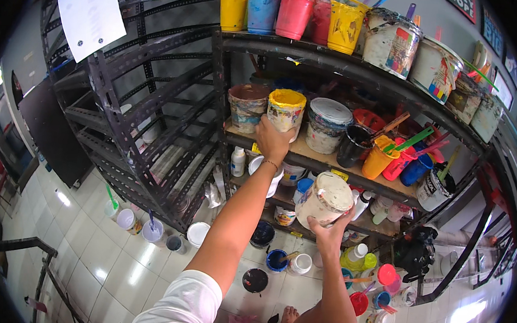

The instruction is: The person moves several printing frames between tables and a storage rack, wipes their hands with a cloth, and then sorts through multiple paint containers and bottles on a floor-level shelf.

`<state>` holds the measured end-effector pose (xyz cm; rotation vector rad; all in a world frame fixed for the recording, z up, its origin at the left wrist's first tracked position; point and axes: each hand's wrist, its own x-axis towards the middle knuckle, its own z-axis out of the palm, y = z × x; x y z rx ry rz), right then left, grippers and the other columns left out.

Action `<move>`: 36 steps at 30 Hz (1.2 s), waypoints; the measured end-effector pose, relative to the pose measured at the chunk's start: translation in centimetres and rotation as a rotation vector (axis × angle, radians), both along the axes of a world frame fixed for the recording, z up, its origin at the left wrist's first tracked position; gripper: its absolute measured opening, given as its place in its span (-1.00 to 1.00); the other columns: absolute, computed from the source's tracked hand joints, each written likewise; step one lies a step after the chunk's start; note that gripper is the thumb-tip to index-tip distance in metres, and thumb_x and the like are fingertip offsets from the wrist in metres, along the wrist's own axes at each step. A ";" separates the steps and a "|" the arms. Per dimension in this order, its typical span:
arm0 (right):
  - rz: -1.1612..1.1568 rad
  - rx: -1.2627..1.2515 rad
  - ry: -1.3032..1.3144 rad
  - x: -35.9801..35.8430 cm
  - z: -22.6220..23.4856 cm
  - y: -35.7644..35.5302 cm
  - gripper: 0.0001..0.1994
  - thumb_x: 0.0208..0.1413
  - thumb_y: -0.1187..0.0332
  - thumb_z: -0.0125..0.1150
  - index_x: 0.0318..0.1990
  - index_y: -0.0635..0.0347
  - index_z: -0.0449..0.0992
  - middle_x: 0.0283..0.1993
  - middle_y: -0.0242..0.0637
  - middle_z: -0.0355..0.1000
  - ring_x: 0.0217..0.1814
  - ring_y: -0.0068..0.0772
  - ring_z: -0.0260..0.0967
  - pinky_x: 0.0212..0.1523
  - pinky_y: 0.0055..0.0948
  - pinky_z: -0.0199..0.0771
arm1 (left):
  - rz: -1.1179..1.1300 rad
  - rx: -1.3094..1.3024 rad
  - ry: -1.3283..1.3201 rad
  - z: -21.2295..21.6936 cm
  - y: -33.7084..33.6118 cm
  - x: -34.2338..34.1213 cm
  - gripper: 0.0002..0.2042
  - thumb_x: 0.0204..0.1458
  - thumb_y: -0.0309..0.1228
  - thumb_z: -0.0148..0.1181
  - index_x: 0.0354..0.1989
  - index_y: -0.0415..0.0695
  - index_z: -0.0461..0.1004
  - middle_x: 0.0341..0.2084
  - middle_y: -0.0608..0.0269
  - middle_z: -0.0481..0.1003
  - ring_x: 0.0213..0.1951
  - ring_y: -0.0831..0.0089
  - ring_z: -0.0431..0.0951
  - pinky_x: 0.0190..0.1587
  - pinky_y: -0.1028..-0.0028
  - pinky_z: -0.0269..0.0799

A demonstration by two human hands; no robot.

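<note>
My left hand point(274, 140) reaches up to the middle shelf, its fingers wrapped round the lower part of a paint tub point(286, 112) with yellow paint round its open top. Lower and to the right, my right hand point(329, 228) grips a white lidded paint tub point(325, 196) from below and the side, held slightly tilted in front of the shelf. A brown-topped tub point(247, 109) stands just left of the yellow one. On its right sits a paint-smeared tub with a grey lid point(329, 123). The fingers behind both held tubs are partly hidden.
Along the middle shelf point(306, 155) stand a black cup point(353, 146) and an orange cup point(379, 159) with stirring sticks. More tubs crowd the top shelf. A black metal rack point(131, 118) rises at left. Several open paint pots, including a blue one point(277, 260), stand on the tiled floor.
</note>
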<state>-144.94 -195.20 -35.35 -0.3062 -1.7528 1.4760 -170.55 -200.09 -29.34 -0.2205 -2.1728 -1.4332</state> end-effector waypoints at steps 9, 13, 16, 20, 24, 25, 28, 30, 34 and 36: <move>-0.017 0.067 -0.022 0.1 -0.3 -0.3 0.11 -0.32 0.39 0.42 0.34 0.27 -0.31 0.30 -0.02 -0.04 0.36 -0.14 -0.04 0.35 -0.27 -0.07 | -0.042 0.153 0.089 -1.5 -0.5 0.4 -0.19 -0.34 -0.28 0.46 0.10 -0.36 0.17 -0.08 -0.20 0.36 0.03 -0.06 0.33 0.09 0.17 0.26; -0.031 0.064 -0.039 0.1 -0.3 -0.1 0.10 -0.31 0.40 0.42 0.34 0.27 -0.30 0.31 -0.01 -0.05 0.36 -0.14 -0.04 0.35 -0.26 -0.07 | -0.070 0.110 0.192 -2.2 -1.6 0.8 -0.25 -0.29 -0.29 0.46 0.08 -0.38 0.22 -0.07 -0.19 0.37 0.04 -0.07 0.32 0.11 0.19 0.23; -0.036 0.070 -0.040 -0.2 -0.6 -0.2 0.10 -0.32 0.39 0.43 0.33 0.28 -0.30 0.30 0.02 -0.03 0.35 -0.12 -0.02 0.34 -0.24 -0.03 | -0.094 0.079 0.271 -2.1 -2.1 0.3 -0.30 -0.27 -0.28 0.45 0.04 -0.39 0.27 -0.08 -0.16 0.38 0.04 -0.07 0.31 0.12 0.19 0.22; -0.023 0.054 -0.034 -0.8 -0.7 -0.8 0.11 -0.33 0.38 0.45 0.32 0.29 -0.30 0.26 0.08 0.00 0.32 -0.08 0.04 0.32 -0.22 0.05 | -0.084 0.010 0.244 -1.7 -1.9 0.3 -0.31 -0.24 -0.25 0.43 0.04 -0.38 0.29 -0.06 -0.15 0.39 0.04 -0.06 0.31 0.12 0.20 0.22; 0.000 0.044 -0.041 -1.1 -1.2 -1.1 0.11 -0.33 0.37 0.46 0.31 0.28 -0.31 0.26 0.06 0.02 0.32 -0.09 0.05 0.32 -0.22 0.05 | -0.154 -0.064 0.274 -2.8 -4.2 0.0 -0.32 -0.21 -0.18 0.43 0.03 -0.37 0.32 -0.04 -0.17 0.39 0.06 -0.02 0.31 0.12 0.20 0.22; 0.003 0.044 -0.039 -1.1 -1.1 -1.1 0.12 -0.33 0.37 0.46 0.31 0.28 -0.31 0.26 0.06 0.02 0.32 -0.10 0.04 0.32 -0.22 0.05 | -0.182 -0.059 0.276 -3.4 -5.0 0.1 -0.32 -0.21 -0.15 0.43 0.02 -0.37 0.34 -0.05 -0.18 0.40 0.06 -0.02 0.31 0.11 0.20 0.23; 0.017 0.025 -0.036 -0.7 -0.3 -1.5 0.14 -0.37 0.35 0.49 0.32 0.28 -0.30 0.27 0.05 0.00 0.34 -0.09 0.03 0.33 -0.20 0.04 | -0.180 -0.020 0.319 -4.4 -7.9 1.6 -0.40 -0.15 -0.25 0.40 0.02 -0.35 0.34 -0.07 -0.11 0.41 0.03 0.01 0.32 0.09 0.21 0.23; -0.011 0.167 0.009 -1.2 1.0 -1.5 0.16 -0.39 0.34 0.50 0.32 0.28 -0.29 0.28 0.05 -0.01 0.35 -0.08 0.01 0.34 -0.18 0.03 | -0.160 0.039 0.276 -5.4 -10.3 2.9 -0.47 -0.11 -0.29 0.37 -0.01 -0.34 0.36 -0.10 -0.11 0.42 0.01 0.02 0.34 0.09 0.23 0.23; -0.072 0.267 0.128 -3.9 7.7 -1.4 0.17 -0.41 0.29 0.52 0.32 0.33 -0.26 0.25 0.07 0.05 0.29 -0.08 0.11 0.28 -0.20 0.16 | -0.231 0.113 0.084 -11.2 -14.9 6.0 -0.59 -0.04 -0.35 0.30 -0.06 -0.33 0.39 -0.14 -0.07 0.44 -0.05 0.12 0.43 0.04 0.30 0.30; -0.164 0.333 0.143 -5.9 11.4 -0.4 0.13 -0.38 0.29 0.52 0.31 0.36 -0.22 0.20 0.12 0.15 0.20 -0.12 0.23 0.21 -0.29 0.24 | -0.314 0.168 -0.110 -13.7 -16.7 8.5 -0.60 -0.01 -0.35 0.29 -0.07 -0.34 0.39 -0.13 -0.03 0.45 -0.06 0.21 0.45 0.01 0.33 0.34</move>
